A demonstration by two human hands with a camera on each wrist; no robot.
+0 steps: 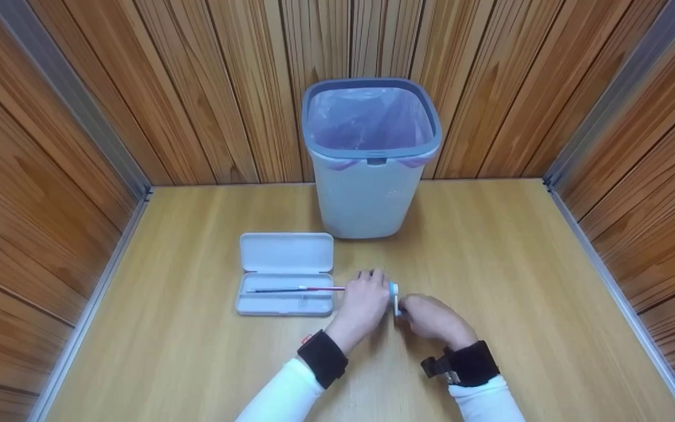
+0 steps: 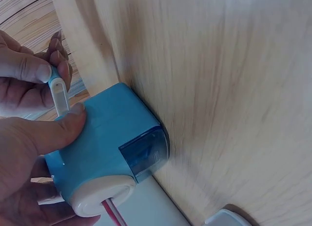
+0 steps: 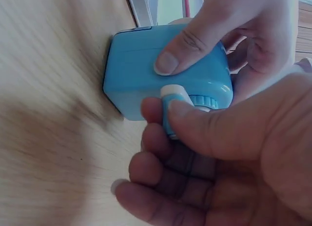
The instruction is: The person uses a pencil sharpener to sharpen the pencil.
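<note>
My left hand (image 1: 365,299) grips a blue crank pencil sharpener (image 2: 109,123) from above, its thumb along the body. A red-striped pencil (image 1: 323,288) sticks out of the sharpener's white front ring and reaches left over the pencil case. With thumb and fingers, my right hand (image 1: 434,319) pinches the blue knob of the crank handle (image 3: 173,101) on the sharpener's right end. A dark see-through shavings drawer (image 2: 146,153) shows below the ring in the left wrist view. The pencil's tip is hidden inside the sharpener.
A light grey pencil case (image 1: 286,253) lies open left of the hands, its lid folded back. Behind stands a white bin (image 1: 367,196) with a grey rim and a plastic liner. Wooden walls (image 1: 255,88) enclose the tabletop at the back and sides.
</note>
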